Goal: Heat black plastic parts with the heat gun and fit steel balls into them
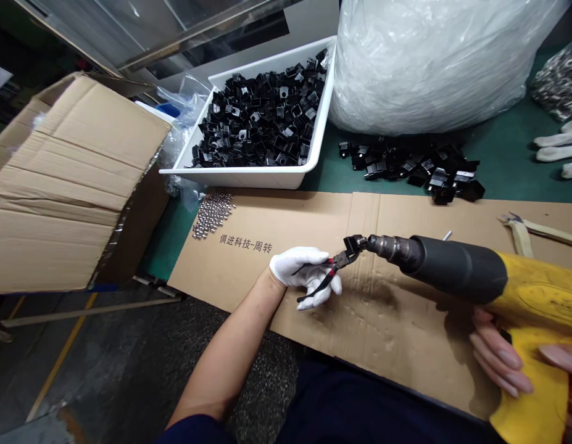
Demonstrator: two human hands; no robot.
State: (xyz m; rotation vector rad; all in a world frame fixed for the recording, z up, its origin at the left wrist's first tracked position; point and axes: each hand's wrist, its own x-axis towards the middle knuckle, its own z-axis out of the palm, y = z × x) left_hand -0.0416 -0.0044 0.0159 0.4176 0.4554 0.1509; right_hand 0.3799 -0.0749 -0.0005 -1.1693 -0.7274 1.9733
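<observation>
My left hand (308, 275), in a white glove, is closed round the handles of a pair of pliers (344, 259) with black and red grips. The plier jaws grip a small black plastic part (353, 245). Bare-fingered, my right hand (503, 357) wraps round the yellow grip of a heat gun (466, 271) with a black barrel. The metal nozzle (392, 246) points left, its tip right at the black part; whether they touch I cannot tell. Both tools are above a cardboard sheet (406, 320).
A white bin (248, 177) full of black parts stands behind. More black parts (419, 169) lie loose beside a large plastic bag (429, 61). Small metal pieces (214, 213) cover the sheet's left corner. Yellow-handled pliers (521, 234), white gloves (561, 148) and an open carton (73, 185) are at the sides.
</observation>
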